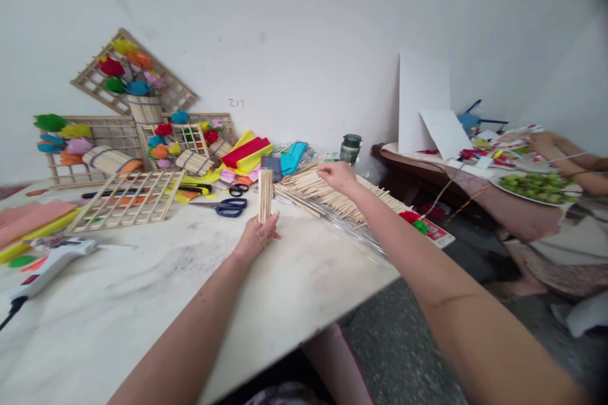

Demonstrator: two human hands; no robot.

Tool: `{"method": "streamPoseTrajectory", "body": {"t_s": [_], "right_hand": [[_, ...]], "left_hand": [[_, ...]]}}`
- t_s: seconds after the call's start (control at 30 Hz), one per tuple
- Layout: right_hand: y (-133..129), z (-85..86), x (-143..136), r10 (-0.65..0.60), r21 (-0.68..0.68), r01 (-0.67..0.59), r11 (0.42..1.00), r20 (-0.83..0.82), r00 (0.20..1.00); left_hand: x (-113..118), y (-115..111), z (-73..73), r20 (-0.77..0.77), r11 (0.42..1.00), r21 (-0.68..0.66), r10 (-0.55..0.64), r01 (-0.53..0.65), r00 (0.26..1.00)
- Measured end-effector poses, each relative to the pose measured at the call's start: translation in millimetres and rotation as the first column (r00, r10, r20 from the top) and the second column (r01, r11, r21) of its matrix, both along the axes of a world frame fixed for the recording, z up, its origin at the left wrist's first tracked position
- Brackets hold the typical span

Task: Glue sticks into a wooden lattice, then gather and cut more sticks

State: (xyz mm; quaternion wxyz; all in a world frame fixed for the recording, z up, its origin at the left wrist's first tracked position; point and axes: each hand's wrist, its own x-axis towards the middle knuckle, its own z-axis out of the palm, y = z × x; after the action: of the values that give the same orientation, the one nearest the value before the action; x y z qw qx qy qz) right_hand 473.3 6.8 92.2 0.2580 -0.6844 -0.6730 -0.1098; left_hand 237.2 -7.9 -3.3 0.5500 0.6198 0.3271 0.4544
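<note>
My left hand (258,234) is wrapped round the lower end of an upright bundle of wooden sticks (266,196) above the marble-patterned table (285,291). To its right, my right hand (338,176) is over a wide pile of loose wooden sticks (365,202), with its fingers pinched together. Whether a stick is between those fingertips I cannot make out. Blue-handled scissors (231,207) lie left of the bundle, and a smaller black-handled pair (239,190) lies just behind them.
A white glue gun (52,266) lies at the left. Behind it are a stick lattice (128,199) and finished stick pots with paper flowers (145,109). Coloured paper (247,155) and a dark jar (350,149) stand farther back. At right, another person's arms (565,155) work near green fruit (536,186).
</note>
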Motion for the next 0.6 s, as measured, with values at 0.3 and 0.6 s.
{"method": "streamPoseTrajectory", "body": {"t_s": [0.3,0.6], "right_hand": [[-3.8,-31.1,42.9,-0.058,-0.361,0.233,0.903,0.435,0.899],[3.4,-44.8,52.7,0.130,-0.453,0.105,0.885,0.457,0.880]], "left_hand": [[0.4,0.2,0.9,0.009,1.000,-0.012,-0.005,0.005,1.000],[-0.5,4.2,-3.7,-0.021,1.000,0.010,-0.011,0.011,1.000]]}}
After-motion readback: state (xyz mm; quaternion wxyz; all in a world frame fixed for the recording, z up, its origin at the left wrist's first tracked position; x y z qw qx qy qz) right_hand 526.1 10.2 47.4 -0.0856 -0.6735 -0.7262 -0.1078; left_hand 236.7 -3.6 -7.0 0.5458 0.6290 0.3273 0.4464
